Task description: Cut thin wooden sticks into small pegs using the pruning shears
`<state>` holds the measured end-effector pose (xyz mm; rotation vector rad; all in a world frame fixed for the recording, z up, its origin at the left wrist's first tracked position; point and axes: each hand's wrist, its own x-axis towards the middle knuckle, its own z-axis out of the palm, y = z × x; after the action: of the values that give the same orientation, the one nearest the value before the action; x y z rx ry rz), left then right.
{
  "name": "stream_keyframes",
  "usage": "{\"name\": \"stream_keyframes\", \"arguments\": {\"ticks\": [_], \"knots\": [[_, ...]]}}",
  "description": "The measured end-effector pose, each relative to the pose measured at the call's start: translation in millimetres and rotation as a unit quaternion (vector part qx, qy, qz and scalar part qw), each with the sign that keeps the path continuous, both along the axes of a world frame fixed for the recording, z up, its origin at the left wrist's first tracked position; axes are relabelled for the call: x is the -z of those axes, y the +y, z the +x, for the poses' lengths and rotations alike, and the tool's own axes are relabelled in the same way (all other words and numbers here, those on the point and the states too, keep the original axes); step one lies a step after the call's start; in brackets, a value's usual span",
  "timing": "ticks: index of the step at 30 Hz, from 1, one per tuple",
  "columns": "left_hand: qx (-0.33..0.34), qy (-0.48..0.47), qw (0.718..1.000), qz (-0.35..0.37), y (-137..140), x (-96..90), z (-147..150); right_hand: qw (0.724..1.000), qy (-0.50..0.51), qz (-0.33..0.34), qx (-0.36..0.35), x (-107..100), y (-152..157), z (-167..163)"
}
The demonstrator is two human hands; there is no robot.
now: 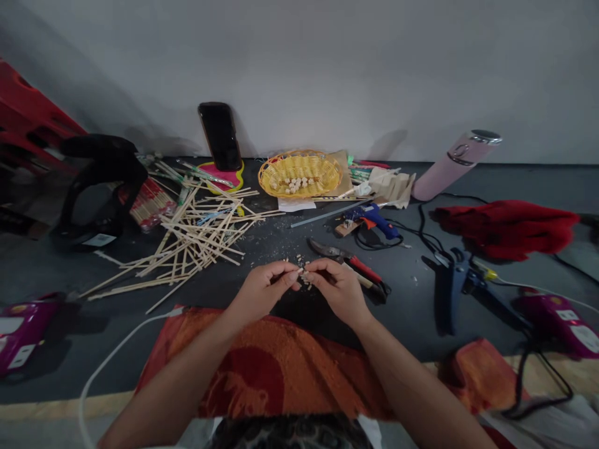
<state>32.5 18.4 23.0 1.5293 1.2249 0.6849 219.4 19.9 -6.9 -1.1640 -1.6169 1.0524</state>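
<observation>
My left hand point(269, 287) and my right hand point(337, 290) meet over the dark table. Thumb and forefinger of each are pinched together, almost touching. A tiny pale piece of wood shows at the left fingertips; what the right fingertips grip is too small to make out clearly. Under and around the fingers lie several short bits of cut stick point(299, 257). Just beyond my right hand rest pruning shears point(349, 259) with a red handle. Further back, a yellow woven basket point(302, 163) holds several small pale wooden pieces point(299, 184).
A heap of thin wooden sticks point(201, 234) spreads at left, near a propped phone point(221, 137). At right are a blue glue gun point(374, 219) with its cord, a pink bottle point(453, 165), a red cloth point(508, 226) and blue-handled cutters point(461, 274). An orange cloth point(299, 362) lies in front.
</observation>
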Motion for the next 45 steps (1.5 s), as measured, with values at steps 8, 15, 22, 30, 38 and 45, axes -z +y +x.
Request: {"name": "stream_keyframes", "arguments": {"ticks": [8, 15, 22, 30, 38, 45], "knots": [[0.027, -0.012, 0.999, -0.013, -5.0, -6.7, 3.6, 0.995, 0.080, -0.055, 0.008, -2.3, -10.5, -3.3], [0.056, -0.010, 0.998, -0.021, -4.6, -11.8, 2.5, 0.996, 0.073, -0.044, 0.001, -3.6, -11.7, -2.5], [0.070, -0.003, 0.998, 0.003, -4.0, -14.8, 2.1, 0.999, 0.042, -0.023, -0.007, -7.9, -12.4, -0.8], [0.094, 0.046, 0.994, 0.029, -2.8, -12.5, -1.4, 0.999, 0.018, -0.009, -0.031, -6.3, -11.8, 0.6], [0.122, 0.106, 0.986, 0.027, -1.4, -10.5, -6.2, 0.993, -0.012, -0.052, -0.103, -9.0, -8.5, 5.7], [0.066, 0.194, 0.973, 0.103, -6.6, -1.3, -0.4, 0.997, -0.026, -0.059, -0.031, -9.2, -9.2, 1.2]]}}
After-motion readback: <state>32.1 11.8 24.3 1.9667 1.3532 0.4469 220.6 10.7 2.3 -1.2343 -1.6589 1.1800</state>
